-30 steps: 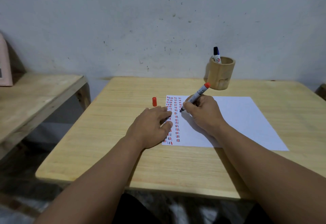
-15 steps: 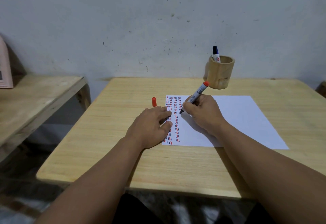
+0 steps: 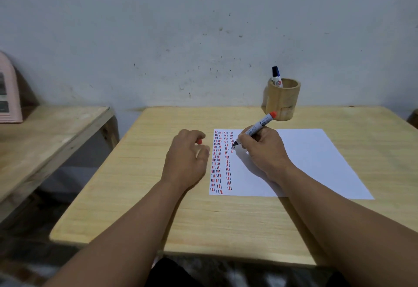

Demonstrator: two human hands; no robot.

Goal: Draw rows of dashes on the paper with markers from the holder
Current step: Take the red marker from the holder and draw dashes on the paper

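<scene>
Paper (image 3: 312, 160) on wooden table (image 3: 158, 207) (speckled wall (image 3: 181, 37) behind).

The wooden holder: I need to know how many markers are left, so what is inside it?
One marker with a dark blue cap pokes up above the rim of the wooden holder. The wall hides the inside below the rim, so others could be there unseen.

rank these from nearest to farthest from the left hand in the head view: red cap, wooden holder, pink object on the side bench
1. red cap: right at the left hand, by its fingertips.
2. wooden holder: across the paper, far right of the table.
3. pink object: far left, on the side bench.
</scene>
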